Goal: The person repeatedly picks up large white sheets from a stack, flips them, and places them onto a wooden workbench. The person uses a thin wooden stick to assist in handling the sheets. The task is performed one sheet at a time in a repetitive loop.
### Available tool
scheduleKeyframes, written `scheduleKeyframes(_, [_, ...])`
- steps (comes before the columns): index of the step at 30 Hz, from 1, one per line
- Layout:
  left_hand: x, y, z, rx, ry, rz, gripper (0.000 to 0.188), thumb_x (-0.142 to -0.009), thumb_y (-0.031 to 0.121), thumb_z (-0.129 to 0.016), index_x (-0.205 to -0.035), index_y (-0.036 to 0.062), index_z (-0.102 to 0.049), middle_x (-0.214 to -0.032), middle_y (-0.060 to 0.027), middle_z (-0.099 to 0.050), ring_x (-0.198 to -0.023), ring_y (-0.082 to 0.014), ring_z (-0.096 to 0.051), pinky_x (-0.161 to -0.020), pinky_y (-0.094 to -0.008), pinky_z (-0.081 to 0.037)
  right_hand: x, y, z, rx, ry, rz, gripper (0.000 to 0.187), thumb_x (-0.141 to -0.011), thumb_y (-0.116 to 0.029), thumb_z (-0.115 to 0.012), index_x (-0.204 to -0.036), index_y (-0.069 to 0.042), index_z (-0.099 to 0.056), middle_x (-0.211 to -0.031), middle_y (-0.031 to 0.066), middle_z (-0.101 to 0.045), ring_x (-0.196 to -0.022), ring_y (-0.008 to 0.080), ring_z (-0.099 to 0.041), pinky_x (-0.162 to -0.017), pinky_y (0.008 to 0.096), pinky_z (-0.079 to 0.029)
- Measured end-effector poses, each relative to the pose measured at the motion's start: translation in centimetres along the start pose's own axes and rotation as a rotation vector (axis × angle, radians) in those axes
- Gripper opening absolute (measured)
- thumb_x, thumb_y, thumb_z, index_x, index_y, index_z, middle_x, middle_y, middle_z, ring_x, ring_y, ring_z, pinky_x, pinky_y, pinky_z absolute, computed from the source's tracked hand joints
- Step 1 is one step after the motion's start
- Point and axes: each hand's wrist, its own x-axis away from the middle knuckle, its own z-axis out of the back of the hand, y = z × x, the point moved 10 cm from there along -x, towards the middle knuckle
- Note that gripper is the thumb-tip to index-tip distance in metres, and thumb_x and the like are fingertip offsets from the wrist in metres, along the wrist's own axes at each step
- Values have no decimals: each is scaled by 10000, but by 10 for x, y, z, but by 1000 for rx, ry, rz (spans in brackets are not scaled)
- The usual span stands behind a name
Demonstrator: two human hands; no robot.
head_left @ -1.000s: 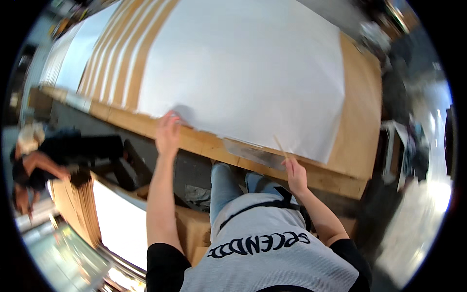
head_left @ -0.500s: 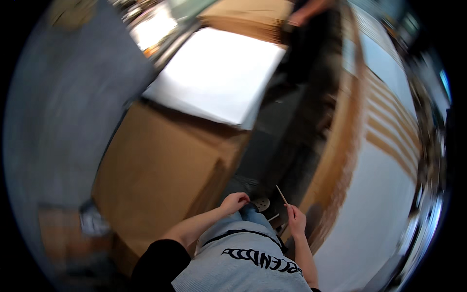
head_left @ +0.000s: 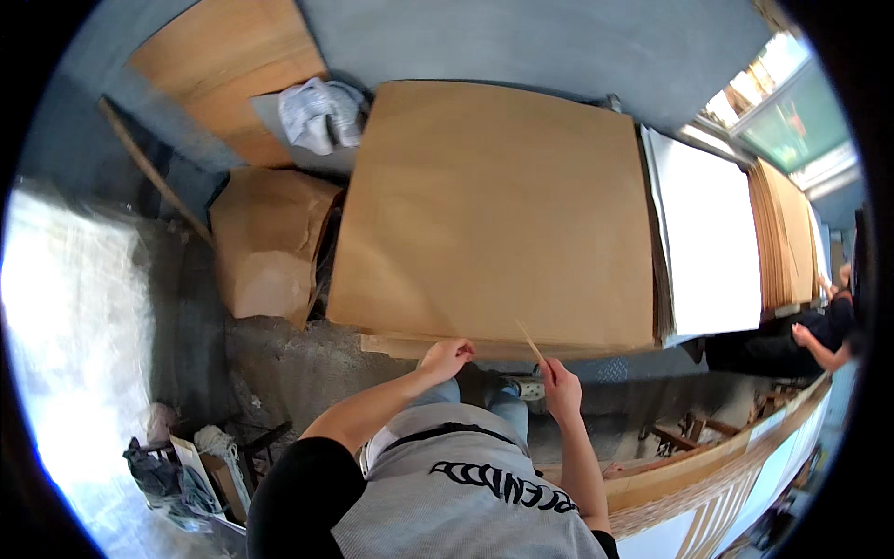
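Observation:
A thin pale stick stands up from my right hand, which is closed round its lower end. My left hand is held in front of my body with the fingers curled together; nothing shows sticking out of it. Both hands are close to the near edge of a big stack of brown cardboard sheets. The stick's tip overlaps the stack's near edge in view; whether it touches cannot be told.
To the right are a stack of white sheets and more brown sheets. A co-worker's arm is at far right. A long bench with striped boards curves along the lower right. Crumpled brown paper and a cloth lie left.
My view has swung left, so the brown stack now lies straight ahead and the white stack at the right. The stick stays in my right hand; my left hand remains curled.

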Motion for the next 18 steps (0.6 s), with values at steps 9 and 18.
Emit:
scheduleKeyframes(9, [62,-88,127,282,453,167,169,-768,152,-560,-881,27,-582,-745,-71,-615,-696,-151,-585,-632,-266,-455,-72,-126,-68,236,-179,416,205,-843,-243,-432,-924,-107,-562,-845,118,-596,-756,321,-564,-626,410,-453])
scheduleKeyframes(18, [147,-159,92,736,697,383,127,-798,7,-473,-893,10,-558,-725,-53,-589,-628,-116,-547,-575,-231,-455,-159,-178,-131,171,-346,711,179,-836,-181,-452,-955,-130,-575,-827,125,-595,-737,297,-573,-603,384,-461])
